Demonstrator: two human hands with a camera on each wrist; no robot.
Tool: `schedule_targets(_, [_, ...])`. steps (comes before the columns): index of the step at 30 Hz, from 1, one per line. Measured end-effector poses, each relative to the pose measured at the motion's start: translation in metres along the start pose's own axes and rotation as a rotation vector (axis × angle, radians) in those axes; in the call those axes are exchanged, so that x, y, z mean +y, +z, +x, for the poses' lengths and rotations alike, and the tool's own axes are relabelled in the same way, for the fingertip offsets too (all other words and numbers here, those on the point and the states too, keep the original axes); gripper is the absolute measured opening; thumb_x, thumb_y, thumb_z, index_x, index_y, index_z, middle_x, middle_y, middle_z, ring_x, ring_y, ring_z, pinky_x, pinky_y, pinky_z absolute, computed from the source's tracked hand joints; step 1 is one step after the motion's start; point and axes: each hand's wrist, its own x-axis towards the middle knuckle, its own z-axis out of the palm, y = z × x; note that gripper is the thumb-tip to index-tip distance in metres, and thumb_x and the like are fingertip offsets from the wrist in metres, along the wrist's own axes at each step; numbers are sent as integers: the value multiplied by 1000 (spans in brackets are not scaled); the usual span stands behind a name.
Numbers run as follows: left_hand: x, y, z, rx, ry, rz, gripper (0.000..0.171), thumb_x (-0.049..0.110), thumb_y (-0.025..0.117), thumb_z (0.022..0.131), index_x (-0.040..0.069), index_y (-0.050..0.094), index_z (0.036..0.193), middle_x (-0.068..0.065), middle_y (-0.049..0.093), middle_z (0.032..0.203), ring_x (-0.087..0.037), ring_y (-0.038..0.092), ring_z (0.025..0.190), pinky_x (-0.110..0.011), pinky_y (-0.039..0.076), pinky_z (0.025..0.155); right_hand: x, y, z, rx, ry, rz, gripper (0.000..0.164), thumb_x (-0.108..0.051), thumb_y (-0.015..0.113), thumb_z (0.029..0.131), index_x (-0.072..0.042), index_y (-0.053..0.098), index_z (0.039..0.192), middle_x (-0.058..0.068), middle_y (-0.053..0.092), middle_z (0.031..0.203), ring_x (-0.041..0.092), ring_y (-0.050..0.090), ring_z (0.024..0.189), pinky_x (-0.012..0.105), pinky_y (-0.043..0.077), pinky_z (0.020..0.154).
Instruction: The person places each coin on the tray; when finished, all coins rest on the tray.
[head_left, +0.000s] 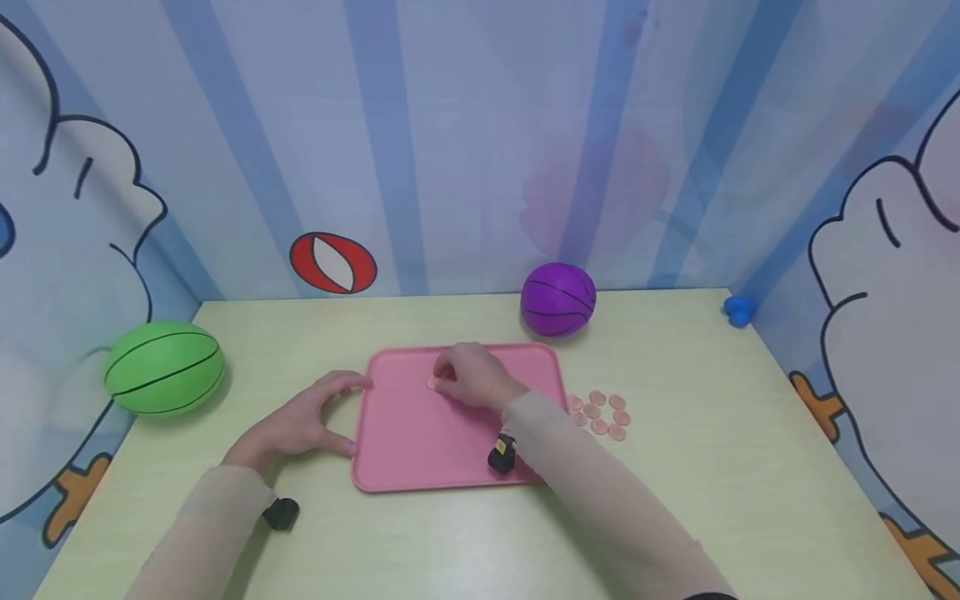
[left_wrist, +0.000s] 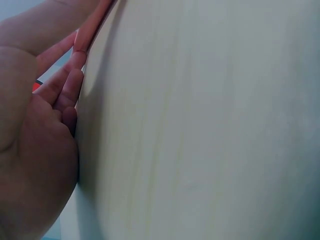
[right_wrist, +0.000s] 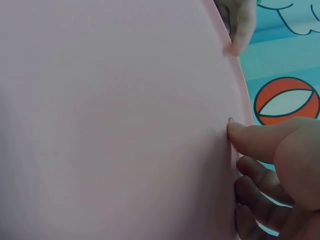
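Observation:
A pink rectangular tray point(head_left: 420, 450) lies on the table. Over its far half my right hand point(head_left: 472, 375) pinches a small copper-coloured coin point(head_left: 432, 382) between thumb and fingers; in the right wrist view only a thin edge of this coin point(right_wrist: 230, 120) shows by the thumb tip. Whether the coin touches the tray cannot be told. My left hand point(head_left: 296, 421) is spread at the tray's left side, its thumb and index finger touching the rim. In the left wrist view this left hand point(left_wrist: 40, 150) rests low along the table. Several similar coins point(head_left: 599, 426) lie just right of the tray.
A green ball point(head_left: 165, 369) sits at the table's left edge. Behind the tray, near the back wall, is a purple ball point(head_left: 558, 300). A small blue object point(head_left: 740, 311) stands in the far right corner. Printed curtains point(head_left: 480, 150) enclose the table point(head_left: 720, 467).

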Motion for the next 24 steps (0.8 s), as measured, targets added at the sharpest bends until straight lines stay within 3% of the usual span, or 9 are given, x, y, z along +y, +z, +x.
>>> schedule_targets(6, [0,0,0,-4,2,-6,96,33,99,71,24,50,153,-9,41,160,-38,36,144,-74,20,122,0,1,0,6,5,-14,17,-27,77,98,-12,79,105,-1,77,97,14,69,90,32,57,89])
schedule_targets(13, [1,0,1,-5,5,-5,97,31,99,71,23,50,154,-10,38,162,-40,34,146,-74,19,122,7,-6,-3,-19,-7,58,21,-27,77,97,-11,77,111,-2,73,95,13,66,89,29,56,86])
schedule_targets(18, [2,0,0,-4,-7,-10,97,30,99,71,24,50,155,-10,36,164,-41,31,149,-74,17,122,14,-19,-15,-36,-29,63,24,-20,77,95,-9,75,116,2,73,101,16,66,96,32,57,90])
schedule_targets(24, [2,0,0,-6,1,-1,98,30,99,71,23,49,155,-11,36,165,-42,31,150,-75,17,122,29,-33,-34,-37,-7,86,26,-23,78,95,-9,75,116,2,72,103,16,66,98,34,57,92])
